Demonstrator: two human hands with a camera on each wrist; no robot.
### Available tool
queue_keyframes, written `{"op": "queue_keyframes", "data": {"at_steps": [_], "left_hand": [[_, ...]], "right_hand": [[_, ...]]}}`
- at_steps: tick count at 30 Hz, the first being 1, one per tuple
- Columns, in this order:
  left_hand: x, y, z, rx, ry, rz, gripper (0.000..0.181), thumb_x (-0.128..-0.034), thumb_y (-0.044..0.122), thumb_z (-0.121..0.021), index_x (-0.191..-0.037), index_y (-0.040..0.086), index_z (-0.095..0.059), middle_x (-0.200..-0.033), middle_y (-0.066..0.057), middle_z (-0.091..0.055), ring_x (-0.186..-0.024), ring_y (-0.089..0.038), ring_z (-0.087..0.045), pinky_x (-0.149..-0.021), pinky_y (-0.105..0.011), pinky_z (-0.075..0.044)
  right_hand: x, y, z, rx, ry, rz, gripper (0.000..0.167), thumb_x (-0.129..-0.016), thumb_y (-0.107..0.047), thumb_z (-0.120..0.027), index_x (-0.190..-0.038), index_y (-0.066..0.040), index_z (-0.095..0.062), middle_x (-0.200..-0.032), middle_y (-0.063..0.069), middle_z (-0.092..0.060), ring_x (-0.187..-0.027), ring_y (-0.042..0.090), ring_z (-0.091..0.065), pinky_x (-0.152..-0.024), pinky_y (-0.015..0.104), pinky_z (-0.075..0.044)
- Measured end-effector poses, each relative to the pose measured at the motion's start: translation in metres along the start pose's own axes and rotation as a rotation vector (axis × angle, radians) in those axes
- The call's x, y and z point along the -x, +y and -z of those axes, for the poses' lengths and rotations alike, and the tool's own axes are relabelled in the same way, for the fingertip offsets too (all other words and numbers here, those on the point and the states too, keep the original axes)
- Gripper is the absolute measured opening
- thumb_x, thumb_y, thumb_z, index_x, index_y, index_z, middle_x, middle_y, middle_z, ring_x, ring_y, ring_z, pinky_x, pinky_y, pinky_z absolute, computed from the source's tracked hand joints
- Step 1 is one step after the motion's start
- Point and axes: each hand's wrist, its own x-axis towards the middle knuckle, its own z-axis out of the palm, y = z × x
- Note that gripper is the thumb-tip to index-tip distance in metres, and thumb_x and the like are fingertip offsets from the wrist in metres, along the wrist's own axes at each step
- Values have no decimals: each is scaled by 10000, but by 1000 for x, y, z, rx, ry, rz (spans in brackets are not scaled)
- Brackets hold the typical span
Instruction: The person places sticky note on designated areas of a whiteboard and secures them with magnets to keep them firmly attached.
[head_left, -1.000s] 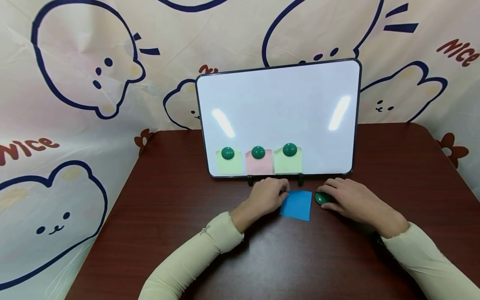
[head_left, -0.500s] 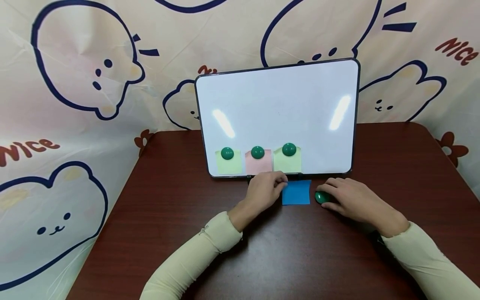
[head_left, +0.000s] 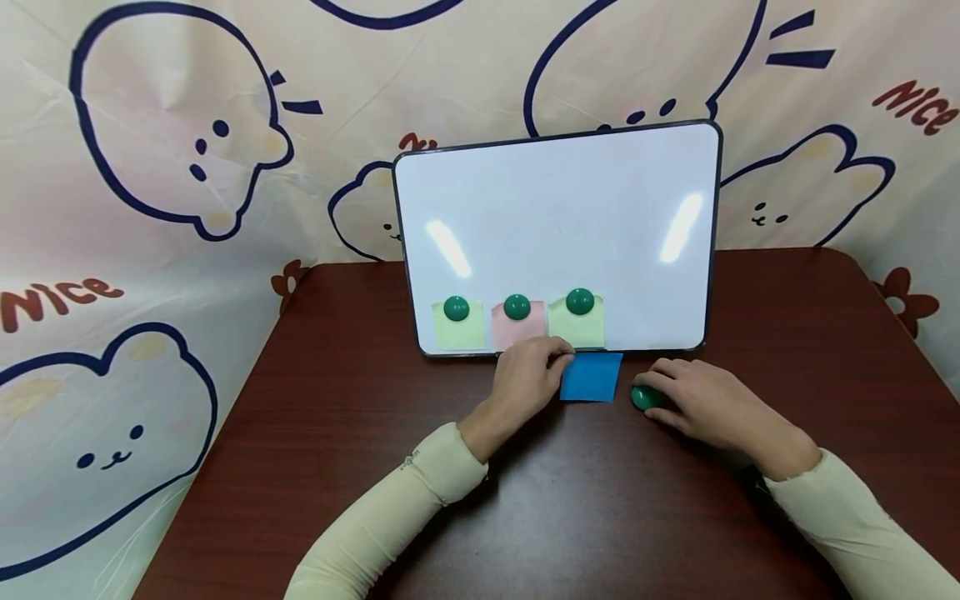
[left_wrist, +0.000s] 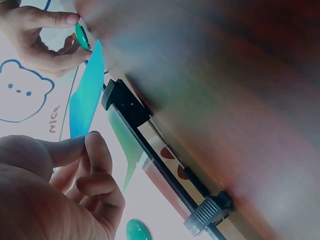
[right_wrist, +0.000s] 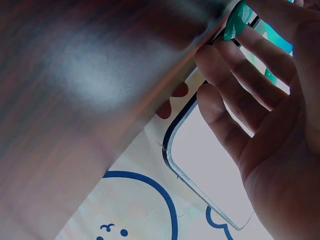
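My left hand [head_left: 525, 375] pinches a blue sticky note [head_left: 590, 377] by its upper left corner, between thumb and forefinger. In the left wrist view the note [left_wrist: 87, 97] hangs off the fingertips, clear of the board. My right hand [head_left: 701, 400] holds a round green magnet [head_left: 645, 397] between thumb and fingers, to the right of the note. The right wrist view shows that magnet [right_wrist: 237, 21] at the fingertips, partly hidden. Behind both hands stands a whiteboard [head_left: 558, 225]. Along its lower edge are a pink note [head_left: 510, 333] and two light green notes, each under a green magnet.
Small black stand feet [left_wrist: 210, 212] hold the whiteboard up on the dark brown table [head_left: 360, 350]. A cloth with bear drawings [head_left: 180, 275] hangs behind and at the sides. Beside the third note, the board's lower right part [head_left: 652, 308] is bare.
My left hand has carried the blue note up and away from me, to the whiteboard's lower edge. The right hand stays almost in place with its magnet.
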Motion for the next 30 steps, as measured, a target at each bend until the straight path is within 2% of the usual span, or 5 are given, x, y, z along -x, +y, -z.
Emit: {"op": "queue_keyframes", "data": {"at_steps": [7, 19, 30], "left_hand": [[-2, 0, -2, -13, 45, -24, 133, -953, 223, -682, -1021, 176, -786, -964, 43, -760, -838, -76, -686, -655, -184, -516], [-9, 3, -5, -14, 127, -52, 77, -930, 220, -714, -962, 165, -758, -934, 42, -771, -815, -72, -698, -614, -186, -504], [-23, 13, -14, -60, 168, -78, 118, -944, 255, -696, -989, 159, -747, -938, 40, -769, -780, -72, -698, -615, -170, -502]], "right_hand": [[1, 0, 1, 2, -7, -8, 371, -837, -312, -801, -1164, -175, -693, -1016, -20, -645, -792, 89, -561, -708, 330, -534], [5, 0, 1, -6, -20, -23, 381, -837, -309, -802, -1176, -172, -692, -1020, -15, -645, -796, 92, -567, -705, 331, -542], [7, 2, -2, 12, 0, -7, 379, -832, -308, -807, -1166, -167, -697, -1013, -26, -645, -783, 74, -566, -695, 319, -534]]}}
